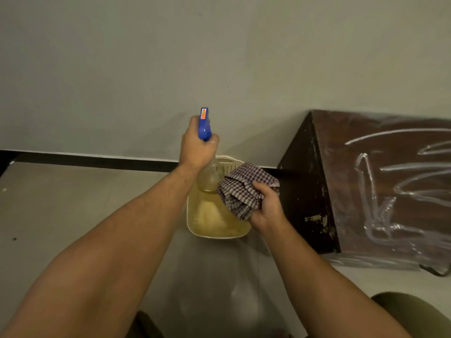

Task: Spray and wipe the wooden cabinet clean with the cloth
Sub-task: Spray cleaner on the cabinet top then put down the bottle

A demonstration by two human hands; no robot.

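Note:
My left hand [197, 147] grips the neck of a clear spray bottle [210, 181] with a blue trigger head, held upright in mid-frame. The bottle holds yellowish liquid. My right hand [267, 206] clutches a bunched checkered cloth [244, 189] just right of the bottle. The dark wooden cabinet [380, 181] stands at the right against the wall; white streaks mark its top. Both hands are left of the cabinet and apart from it.
A cream plastic basket [233, 162] sits on the floor below the bottle, against the wall's dark skirting. Pale floor spreads to the left and front. My knees show at the bottom edge.

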